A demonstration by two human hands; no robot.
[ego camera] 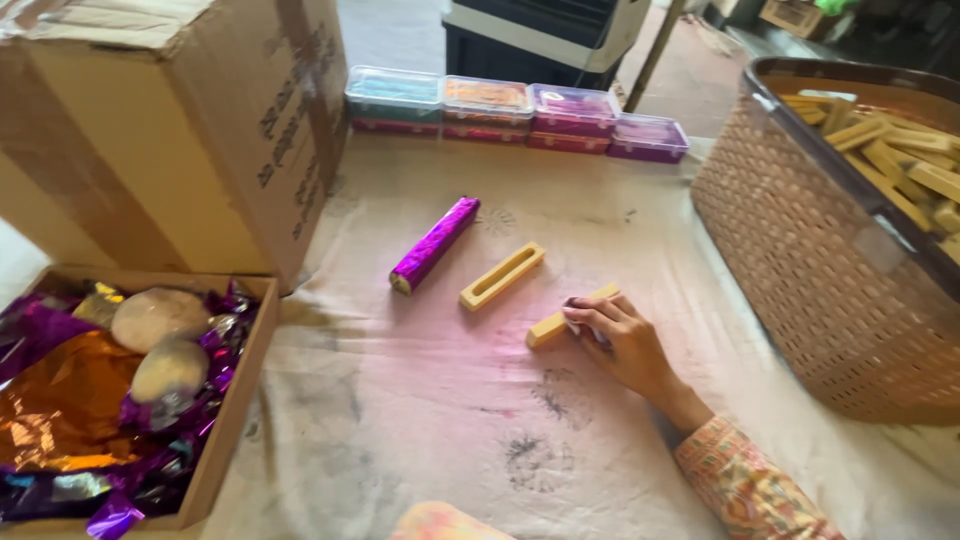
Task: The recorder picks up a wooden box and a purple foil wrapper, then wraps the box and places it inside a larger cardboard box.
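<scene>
My right hand (pixel 618 343) rests on the cloth-covered table (pixel 420 400), fingers closed around a yellow wooden bar (pixel 547 329) that lies flat. A second yellow bar (pixel 502 276) with a long groove lies just left of it. Further left is a bar wrapped in shiny purple foil (pixel 435 243). My left hand is out of sight; only something peach-coloured (pixel 440 523) shows at the bottom edge, and I cannot tell what it is.
A woven beige basket (pixel 810 260) filled with yellow bars stands at the right. A large cardboard carton (pixel 170 130) stands at the left, with a low box (pixel 235 400) of purple and orange foil sheets and two stones in front. Coloured plastic boxes (pixel 515 115) line the far edge.
</scene>
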